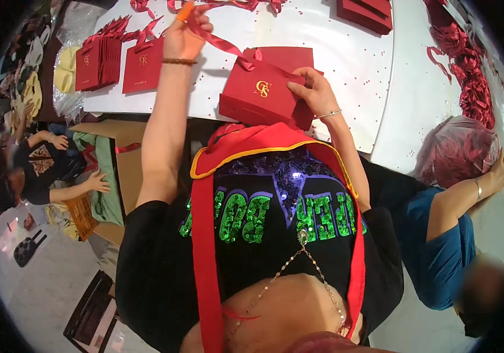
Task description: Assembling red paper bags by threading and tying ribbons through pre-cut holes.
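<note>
A red paper gift bag [243, 88] with a gold emblem lies on the white table before me. My right hand [315, 93] pinches its right side, thumb on the front panel. From the bag's top a red ribbon [222, 44] stretches up and left to my left hand [186, 38], whose fingers are closed on it. Something small and orange [185, 11] shows at those fingertips; whether it is a tool or a finger cover I cannot make out. Left of the bag, near my left forearm, stands another red bag [141, 66] with ribbon handles.
A row of red bags [99, 62] stands at the far left, and stacked red bags [366, 15] lie at the back right. Red ribbons [469, 76] heap along the right side. One person holds a plastic sack [461, 150]; others sit left by a cardboard box [127, 176].
</note>
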### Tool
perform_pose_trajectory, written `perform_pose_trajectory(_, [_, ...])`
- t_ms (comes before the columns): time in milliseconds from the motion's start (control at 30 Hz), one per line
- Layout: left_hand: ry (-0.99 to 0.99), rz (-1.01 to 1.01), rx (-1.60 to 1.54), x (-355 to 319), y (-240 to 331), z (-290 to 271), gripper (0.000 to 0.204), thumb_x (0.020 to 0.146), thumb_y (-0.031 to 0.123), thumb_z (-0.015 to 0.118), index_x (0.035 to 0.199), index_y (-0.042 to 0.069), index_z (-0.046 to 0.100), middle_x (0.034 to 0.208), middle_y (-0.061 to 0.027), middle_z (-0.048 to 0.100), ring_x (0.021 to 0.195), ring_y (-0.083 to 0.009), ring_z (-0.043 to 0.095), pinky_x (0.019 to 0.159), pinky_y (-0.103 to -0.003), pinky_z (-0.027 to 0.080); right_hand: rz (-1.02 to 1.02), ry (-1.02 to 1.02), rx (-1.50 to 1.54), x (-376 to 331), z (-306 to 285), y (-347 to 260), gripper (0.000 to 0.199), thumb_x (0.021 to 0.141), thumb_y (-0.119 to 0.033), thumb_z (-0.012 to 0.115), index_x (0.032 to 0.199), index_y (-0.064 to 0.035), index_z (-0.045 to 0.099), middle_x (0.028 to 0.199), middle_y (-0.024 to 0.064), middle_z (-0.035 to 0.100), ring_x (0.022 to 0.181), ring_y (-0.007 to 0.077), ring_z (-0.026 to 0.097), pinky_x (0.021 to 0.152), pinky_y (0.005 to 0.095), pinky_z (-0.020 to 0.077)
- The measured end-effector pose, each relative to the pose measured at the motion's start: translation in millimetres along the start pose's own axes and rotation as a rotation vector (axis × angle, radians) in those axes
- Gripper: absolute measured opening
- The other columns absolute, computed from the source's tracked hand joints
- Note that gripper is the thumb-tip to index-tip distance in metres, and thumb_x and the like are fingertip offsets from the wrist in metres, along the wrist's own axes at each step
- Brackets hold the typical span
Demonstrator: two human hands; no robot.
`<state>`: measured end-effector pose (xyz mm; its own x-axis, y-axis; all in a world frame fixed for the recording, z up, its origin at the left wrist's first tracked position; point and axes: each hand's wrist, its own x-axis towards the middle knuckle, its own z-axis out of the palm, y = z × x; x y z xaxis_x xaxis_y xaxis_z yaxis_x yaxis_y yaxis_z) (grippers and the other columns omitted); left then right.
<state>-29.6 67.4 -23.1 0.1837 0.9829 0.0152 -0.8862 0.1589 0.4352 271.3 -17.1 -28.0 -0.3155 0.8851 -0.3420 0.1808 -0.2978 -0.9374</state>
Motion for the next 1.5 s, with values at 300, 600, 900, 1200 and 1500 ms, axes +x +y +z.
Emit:
perform_pose_trajectory(300, [0.084,-0.293,1.161,-44,-48,124,0.038,0.092,0.024,0.044,0.129,0.015,0.039,0.071,-0.0019,0.057,0.053,-0.0010,0.046,0.042,-0.014,0.028,0.019,0.017,-0.015,2,-3,10,0.024,0.077,-0.009,0.063,0.098,-0.0005,0.054,0.074,0.0026,0.058,0.062,0.0074,0.051,0.056,0.0224,0.0417])
perform_pose_trajectory(600, [0.059,-0.516,1.031,-63,-84,98,0.025,0.090,0.011,0.040,0.109,0.002,0.055,0.082,-0.0044,0.060,0.059,-0.0049,0.051,0.052,-0.016,0.041,-0.022,0.039,-0.060,2,-1,10,0.025,0.077,-0.012,0.063,0.098,-0.0016,0.054,0.072,0.0043,0.058,0.062,0.0094,0.052,0.057,0.0238,0.0421])
perform_pose_trajectory(900, [0.040,-0.423,1.204,-67,-87,84,0.020,0.081,0.006,0.059,0.099,0.000,0.058,0.074,-0.0034,0.061,0.061,-0.0059,0.053,0.054,-0.017,0.041,-0.016,0.016,-0.021,-1,0,3,0.026,0.077,-0.012,0.063,0.099,-0.0013,0.054,0.074,0.0055,0.059,0.063,0.0100,0.053,0.058,0.0240,0.0426])
perform_pose_trajectory(1200, [0.086,-0.205,1.474,-72,-116,84,0.017,0.078,0.006,0.060,0.094,0.000,0.059,0.074,-0.0061,0.063,0.058,-0.0087,0.057,0.052,-0.023,0.046,-0.092,0.074,-0.200,-3,2,1,0.028,0.076,-0.018,0.063,0.098,-0.0031,0.055,0.080,0.0101,0.062,0.065,0.0167,0.056,0.062,0.0287,0.0438])
perform_pose_trajectory(1500, [-0.112,0.235,1.891,-79,-123,98,0.022,0.076,0.001,0.053,0.099,0.002,0.055,0.081,-0.0165,0.061,0.074,-0.0295,0.061,0.062,-0.034,0.049,-0.158,0.084,-0.237,-9,6,-11,0.024,0.079,-0.017,0.058,0.099,-0.0043,0.055,0.083,0.0146,0.061,0.069,0.0245,0.058,0.064,0.0325,0.0445])
